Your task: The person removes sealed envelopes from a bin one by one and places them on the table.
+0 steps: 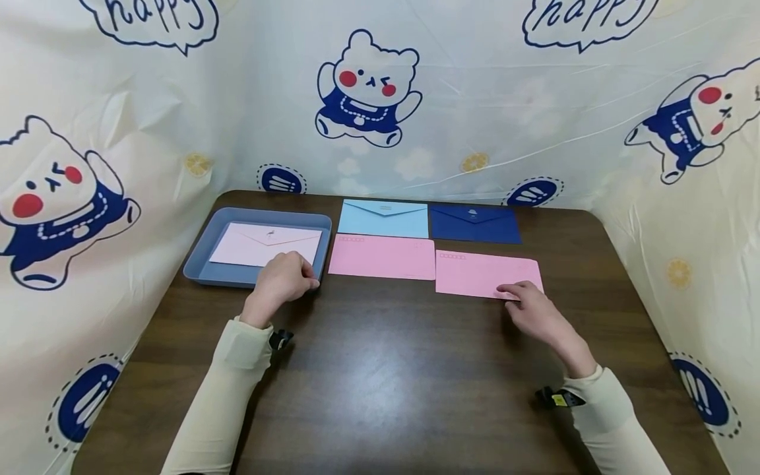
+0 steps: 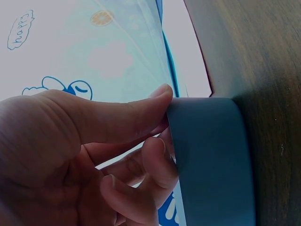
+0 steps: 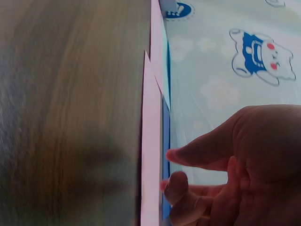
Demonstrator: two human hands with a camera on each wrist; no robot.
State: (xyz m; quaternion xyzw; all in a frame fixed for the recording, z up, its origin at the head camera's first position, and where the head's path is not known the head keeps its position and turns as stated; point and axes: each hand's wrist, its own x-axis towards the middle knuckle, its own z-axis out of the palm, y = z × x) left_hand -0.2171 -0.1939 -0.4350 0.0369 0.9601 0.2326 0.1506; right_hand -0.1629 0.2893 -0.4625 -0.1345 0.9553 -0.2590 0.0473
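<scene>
Pink envelope [image 1: 487, 273] at the table's right lies under my right hand [image 1: 534, 313], whose fingertips press its near edge. My left hand [image 1: 281, 280] grips the near right corner of the blue tray [image 1: 204, 262], which holds a pale pink envelope [image 1: 261, 243]. Between them lies another pink envelope [image 1: 382, 256]; a light blue envelope [image 1: 383, 218] and a navy envelope [image 1: 474, 223] lie behind.

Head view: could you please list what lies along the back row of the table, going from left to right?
Grey-blue tray holding a pale pink envelope → light blue envelope → dark blue envelope.
</scene>
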